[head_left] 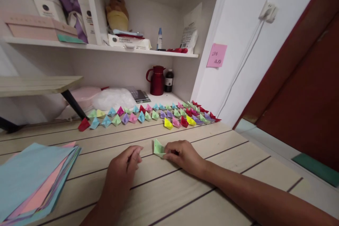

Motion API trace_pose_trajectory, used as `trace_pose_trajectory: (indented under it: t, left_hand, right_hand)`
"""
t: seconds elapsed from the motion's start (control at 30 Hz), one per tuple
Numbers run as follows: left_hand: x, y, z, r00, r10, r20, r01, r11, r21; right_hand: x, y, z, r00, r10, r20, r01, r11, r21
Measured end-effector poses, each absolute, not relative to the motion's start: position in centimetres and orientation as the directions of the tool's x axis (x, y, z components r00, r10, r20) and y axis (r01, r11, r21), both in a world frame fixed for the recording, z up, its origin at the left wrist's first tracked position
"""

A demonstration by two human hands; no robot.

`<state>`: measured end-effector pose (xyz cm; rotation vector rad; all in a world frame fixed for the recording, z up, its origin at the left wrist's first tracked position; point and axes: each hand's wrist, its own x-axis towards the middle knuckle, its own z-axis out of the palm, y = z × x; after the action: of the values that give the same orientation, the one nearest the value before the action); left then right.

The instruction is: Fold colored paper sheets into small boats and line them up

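Between thumb and fingers, my right hand [184, 155] pinches one end of a light green folded paper boat [159, 149] at the middle of the wooden table [212, 190]. To the left of the boat, and apart from it, is my left hand [125, 166], its fingers curled and thumb against them; I see nothing in them. Beyond both hands stand rows of small paper boats in many colours, among them a yellow boat [167, 123] and a red boat [84, 124] at the left end.
A stack of coloured paper sheets [31, 176] lies at the left. Behind the boats, a white shelf unit [127, 50] holds a dark red jug [157, 81], a dark bottle [168, 80] and a plastic bag [113, 99]. A small raised stand [39, 84] is at the back left.
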<state>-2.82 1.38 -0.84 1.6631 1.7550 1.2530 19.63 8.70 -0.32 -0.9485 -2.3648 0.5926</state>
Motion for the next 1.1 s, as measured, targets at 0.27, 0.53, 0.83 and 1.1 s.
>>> trace_pose_trajectory:
  t: [0.27,0.53,0.83,1.1]
  left_hand:
    - [-3.3,2.1,-1.2,-0.265,0.944,0.197,0.417,-0.072,0.906]
    - [-3.1,2.3,-0.9,-0.234,0.958,0.169,0.438,-0.051,0.898]
    - [-3.4,2.4,-1.6,-0.219,0.966,0.139,0.489,-0.015,0.872]
    - [-3.2,2.4,-1.1,-0.196,0.971,0.139,0.561,-0.006,0.828]
  right_hand:
    - [17.6,12.1,0.8,-0.638,0.618,0.459,0.504,0.786,-0.358]
    - [16.2,15.0,2.3,-0.483,0.520,0.704,0.642,0.757,-0.119]
    - [18.3,17.2,1.2,-0.361,0.579,0.731,0.710,0.679,-0.188]
    - [17.7,16.9,0.2,-0.448,0.571,0.688,0.714,0.691,-0.109]
